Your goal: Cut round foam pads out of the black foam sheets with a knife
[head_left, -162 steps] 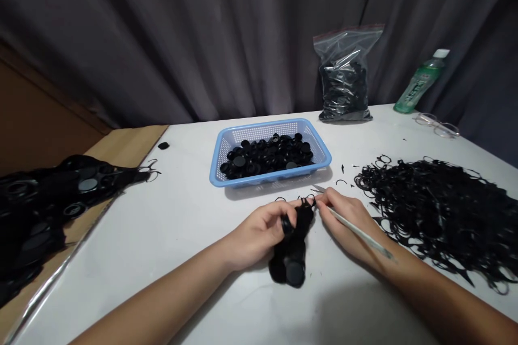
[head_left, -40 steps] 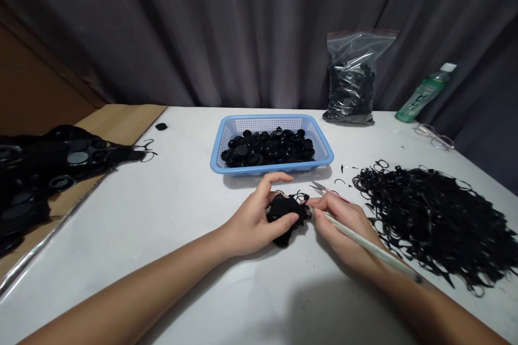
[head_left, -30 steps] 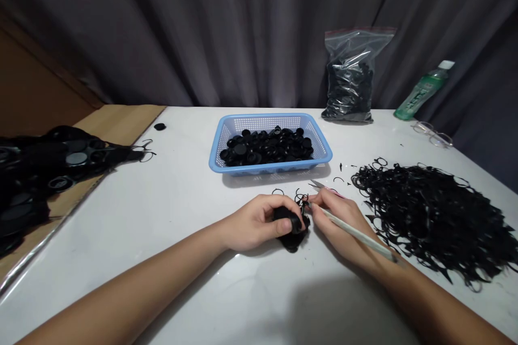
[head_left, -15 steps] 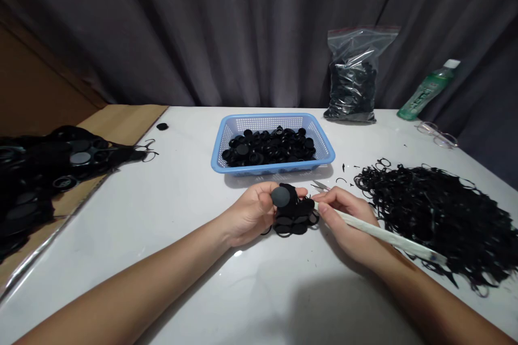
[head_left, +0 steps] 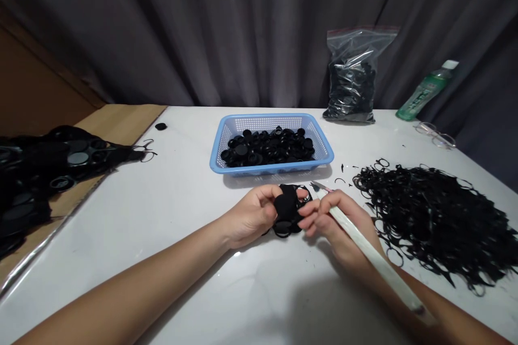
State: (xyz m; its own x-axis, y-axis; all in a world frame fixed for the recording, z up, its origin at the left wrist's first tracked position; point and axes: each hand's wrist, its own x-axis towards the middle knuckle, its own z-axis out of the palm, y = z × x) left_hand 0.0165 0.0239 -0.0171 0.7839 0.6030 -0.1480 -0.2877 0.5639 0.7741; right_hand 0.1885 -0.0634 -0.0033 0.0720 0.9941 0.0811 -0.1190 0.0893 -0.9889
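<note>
Your left hand [head_left: 253,214] now pinches the black disc cluster [head_left: 286,209], at 6 o'clock from the blue plastic basket [head_left: 259,168], while your right hand [head_left: 335,221] has swung the white-handled snips [head_left: 364,242] toward 11 o'clock, pinched between its fingers.

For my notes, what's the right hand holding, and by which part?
The right hand holds white-handled snips by the handle, just behind the blades.

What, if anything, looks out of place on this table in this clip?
A lone black disc lies near the table's far left edge, apart from the others. Small black scraps also lie scattered between the basket and the strand pile.
</note>
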